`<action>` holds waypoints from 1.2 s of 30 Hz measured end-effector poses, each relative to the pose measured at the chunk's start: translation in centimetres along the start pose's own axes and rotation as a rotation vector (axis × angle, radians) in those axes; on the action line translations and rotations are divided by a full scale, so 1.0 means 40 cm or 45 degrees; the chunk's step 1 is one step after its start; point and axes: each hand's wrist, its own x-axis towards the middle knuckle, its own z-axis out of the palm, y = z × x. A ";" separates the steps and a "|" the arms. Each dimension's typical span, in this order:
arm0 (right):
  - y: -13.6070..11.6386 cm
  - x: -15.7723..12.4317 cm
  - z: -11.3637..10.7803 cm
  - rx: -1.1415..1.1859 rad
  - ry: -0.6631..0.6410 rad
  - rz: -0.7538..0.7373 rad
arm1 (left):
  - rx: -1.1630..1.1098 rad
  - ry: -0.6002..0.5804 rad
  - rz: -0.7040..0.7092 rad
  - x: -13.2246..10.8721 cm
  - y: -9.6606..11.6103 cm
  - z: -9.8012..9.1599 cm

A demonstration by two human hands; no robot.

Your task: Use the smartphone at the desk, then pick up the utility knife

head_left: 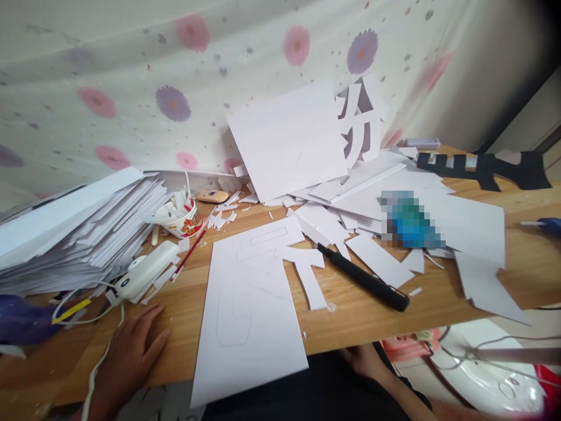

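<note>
My left hand (pixel 135 345) lies on the wooden table near its front edge, fingers stretched out, holding nothing. A white cable passes over its wrist. Right of it, a white sheet (pixel 254 316) with pencil outlines overhangs the table edge. My right hand (pixel 364 358) is low by my lap, below the edge; its fingers are mostly hidden. A black-handled tool, apparently a knife (pixel 368 280), rests on the table with its end on white scraps. Beside the sheet lies a white cut-out piece (pixel 310 278). A red pencil (pixel 188 255) lies farther left.
A tall stack of white sheets (pixel 87 234) stands at left, near a paper cup (pixel 179 216) of scraps and a white power strip (pixel 146 272). A blank white board (pixel 289 140) and cut-out characters (pixel 362 126) lean at the back. A black cut-out (pixel 486 169) lies right.
</note>
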 end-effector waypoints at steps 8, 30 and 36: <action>-0.045 -0.127 -0.026 0.002 -0.054 -0.138 | 0.047 -0.070 0.028 0.013 0.059 -0.026; -0.069 -0.257 0.001 -0.156 -0.007 -0.290 | 0.104 0.003 -0.192 -0.006 0.122 -0.049; -0.045 -0.233 -0.020 -0.187 0.043 -0.248 | 0.104 -0.002 -0.141 -0.010 0.111 -0.049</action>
